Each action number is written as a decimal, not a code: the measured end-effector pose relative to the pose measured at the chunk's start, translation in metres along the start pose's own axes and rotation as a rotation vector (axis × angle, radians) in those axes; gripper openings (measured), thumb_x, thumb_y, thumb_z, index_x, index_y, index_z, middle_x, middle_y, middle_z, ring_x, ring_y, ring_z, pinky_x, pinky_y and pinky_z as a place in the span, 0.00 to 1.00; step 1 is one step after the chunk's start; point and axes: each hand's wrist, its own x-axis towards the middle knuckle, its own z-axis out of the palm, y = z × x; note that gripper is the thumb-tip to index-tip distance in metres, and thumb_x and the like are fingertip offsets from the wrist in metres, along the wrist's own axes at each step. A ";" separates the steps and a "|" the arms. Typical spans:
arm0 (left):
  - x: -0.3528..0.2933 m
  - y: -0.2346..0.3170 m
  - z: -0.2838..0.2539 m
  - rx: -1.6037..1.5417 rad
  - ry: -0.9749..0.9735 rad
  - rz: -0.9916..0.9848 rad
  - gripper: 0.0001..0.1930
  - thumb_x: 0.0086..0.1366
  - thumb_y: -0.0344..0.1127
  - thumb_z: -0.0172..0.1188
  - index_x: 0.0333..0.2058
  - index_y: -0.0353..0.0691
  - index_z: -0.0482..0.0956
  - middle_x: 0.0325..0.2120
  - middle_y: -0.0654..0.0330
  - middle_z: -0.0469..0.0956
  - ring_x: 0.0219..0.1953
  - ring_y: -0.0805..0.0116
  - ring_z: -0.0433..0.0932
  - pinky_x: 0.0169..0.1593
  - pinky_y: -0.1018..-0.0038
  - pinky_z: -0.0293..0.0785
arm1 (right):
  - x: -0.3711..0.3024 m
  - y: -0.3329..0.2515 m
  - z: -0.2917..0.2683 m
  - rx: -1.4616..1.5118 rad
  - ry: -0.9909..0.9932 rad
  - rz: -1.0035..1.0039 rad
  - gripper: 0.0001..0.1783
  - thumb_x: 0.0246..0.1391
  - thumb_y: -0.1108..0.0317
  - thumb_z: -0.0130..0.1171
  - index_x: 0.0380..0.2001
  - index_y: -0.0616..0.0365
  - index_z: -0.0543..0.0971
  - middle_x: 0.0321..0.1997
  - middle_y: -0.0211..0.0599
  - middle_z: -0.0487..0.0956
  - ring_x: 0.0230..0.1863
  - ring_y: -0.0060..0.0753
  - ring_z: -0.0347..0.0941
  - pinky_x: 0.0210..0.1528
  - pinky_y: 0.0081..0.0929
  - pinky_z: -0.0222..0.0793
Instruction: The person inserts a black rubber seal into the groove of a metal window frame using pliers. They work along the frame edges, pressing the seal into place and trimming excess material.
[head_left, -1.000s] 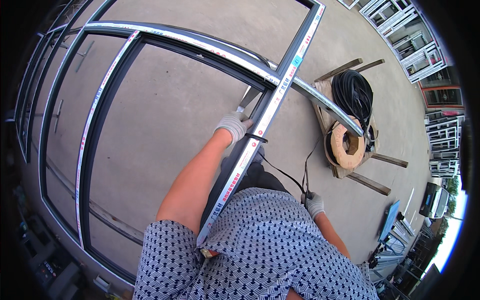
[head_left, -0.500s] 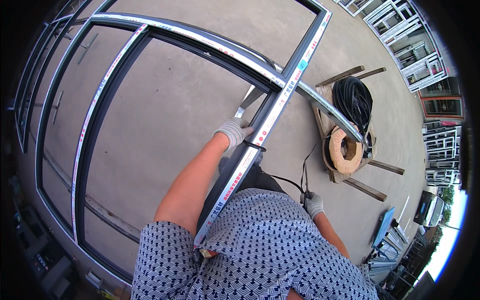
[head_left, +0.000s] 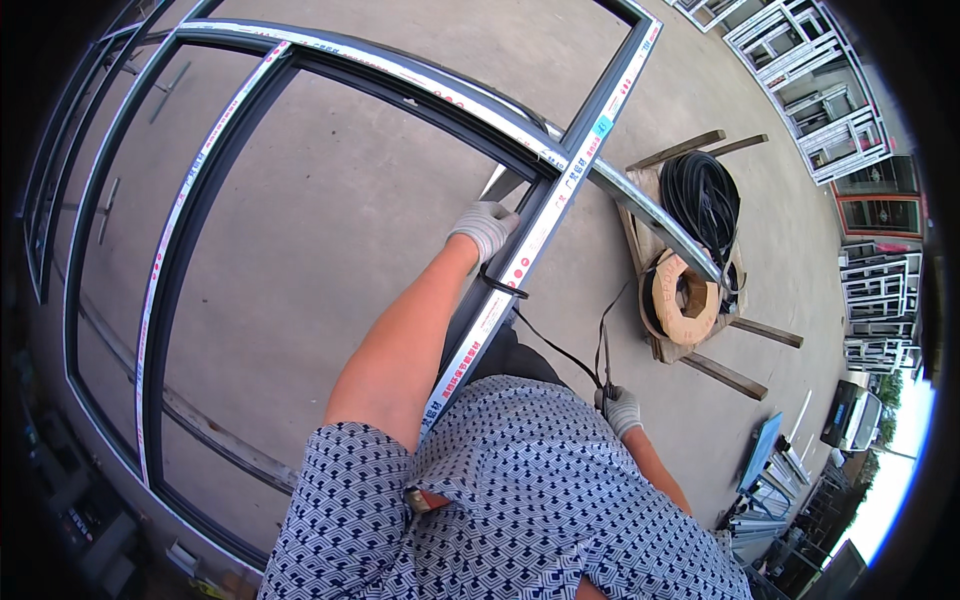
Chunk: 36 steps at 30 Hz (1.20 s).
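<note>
Left hand [head_left: 485, 228], gloved, lies with fingers bent over the dark inner side of the frame [head_left: 540, 232] – whether it truly grips or just steadies, can't tell. Right hand [head_left: 620, 410], also gloved, is closed around the black strip [head_left: 507, 289], low beside the body. The strip crosses the frame's film-covered bar just below the left hand, then runs slack down to the right hand; another dark strand goes up from there toward the reel [head_left: 685, 300].

Handling: strip looks light and bendy, likely rubbery, hard to break but easy to twist – best held close to where it meets the bar. Frame looks stiff and awkward for its span; the smooth film may slip, so the bare dark edge under the left hand seems the better hold. Frame spreads left of and above the left hand, a metal rail [head_left: 655, 215] sticking out to its right.
</note>
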 end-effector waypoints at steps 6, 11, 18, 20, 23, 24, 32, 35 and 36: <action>-0.013 -0.021 0.003 -0.042 -0.066 -0.022 0.22 0.66 0.44 0.62 0.48 0.30 0.82 0.41 0.47 0.84 0.43 0.59 0.83 0.52 0.67 0.75 | -0.006 0.004 -0.005 -0.014 0.013 -0.018 0.19 0.52 0.54 0.63 0.33 0.61 0.82 0.20 0.31 0.78 0.18 0.23 0.73 0.21 0.25 0.69; -0.055 -0.031 -0.006 -0.080 -0.090 -0.082 0.21 0.64 0.42 0.62 0.48 0.31 0.83 0.39 0.47 0.85 0.42 0.58 0.83 0.51 0.66 0.76 | 0.001 0.005 -0.007 -0.054 -0.002 -0.004 0.20 0.53 0.53 0.63 0.34 0.62 0.82 0.21 0.32 0.78 0.18 0.23 0.73 0.21 0.26 0.69; -0.065 -0.029 -0.008 0.130 -0.094 -0.055 0.20 0.67 0.42 0.61 0.49 0.30 0.81 0.39 0.48 0.85 0.40 0.61 0.83 0.49 0.67 0.76 | -0.005 -0.003 -0.002 -0.079 -0.012 0.000 0.19 0.54 0.54 0.62 0.34 0.62 0.82 0.21 0.32 0.79 0.18 0.24 0.73 0.21 0.26 0.70; -0.070 -0.017 -0.007 0.291 -0.037 -0.015 0.20 0.67 0.42 0.61 0.49 0.30 0.81 0.38 0.47 0.85 0.40 0.60 0.83 0.49 0.67 0.77 | 0.001 0.000 -0.003 -0.030 -0.012 -0.007 0.19 0.54 0.54 0.62 0.34 0.62 0.82 0.21 0.32 0.79 0.18 0.24 0.73 0.22 0.26 0.70; -0.070 -0.018 -0.001 0.293 -0.020 -0.022 0.20 0.67 0.42 0.61 0.49 0.30 0.81 0.38 0.48 0.85 0.40 0.61 0.83 0.49 0.67 0.77 | 0.004 0.003 -0.006 -0.015 -0.002 0.004 0.19 0.54 0.54 0.63 0.34 0.62 0.82 0.21 0.32 0.79 0.18 0.24 0.73 0.22 0.26 0.70; -0.068 -0.023 0.001 0.255 -0.024 -0.037 0.20 0.67 0.42 0.61 0.49 0.30 0.81 0.39 0.48 0.85 0.40 0.61 0.83 0.49 0.67 0.77 | 0.004 0.003 -0.007 -0.020 0.001 0.010 0.19 0.54 0.54 0.63 0.34 0.62 0.82 0.21 0.32 0.79 0.18 0.24 0.73 0.22 0.26 0.70; -0.076 -0.038 -0.009 -0.004 -0.199 -0.204 0.20 0.66 0.41 0.62 0.51 0.31 0.81 0.40 0.51 0.85 0.40 0.62 0.83 0.48 0.68 0.78 | 0.005 0.008 -0.005 -0.030 -0.001 -0.011 0.20 0.52 0.53 0.64 0.35 0.62 0.82 0.22 0.32 0.79 0.19 0.24 0.73 0.22 0.26 0.70; -0.074 -0.042 -0.008 0.148 -0.158 -0.097 0.20 0.66 0.40 0.63 0.50 0.31 0.81 0.40 0.50 0.85 0.40 0.62 0.83 0.48 0.69 0.78 | 0.000 0.003 -0.003 -0.053 -0.003 -0.005 0.21 0.52 0.53 0.64 0.35 0.62 0.82 0.22 0.31 0.79 0.19 0.23 0.73 0.23 0.26 0.70; -0.076 -0.039 -0.006 0.197 -0.140 -0.079 0.20 0.66 0.40 0.63 0.50 0.31 0.81 0.40 0.49 0.85 0.40 0.62 0.83 0.48 0.69 0.78 | 0.000 0.003 -0.002 -0.049 -0.008 -0.001 0.21 0.52 0.53 0.64 0.36 0.62 0.82 0.22 0.31 0.78 0.19 0.23 0.73 0.23 0.26 0.70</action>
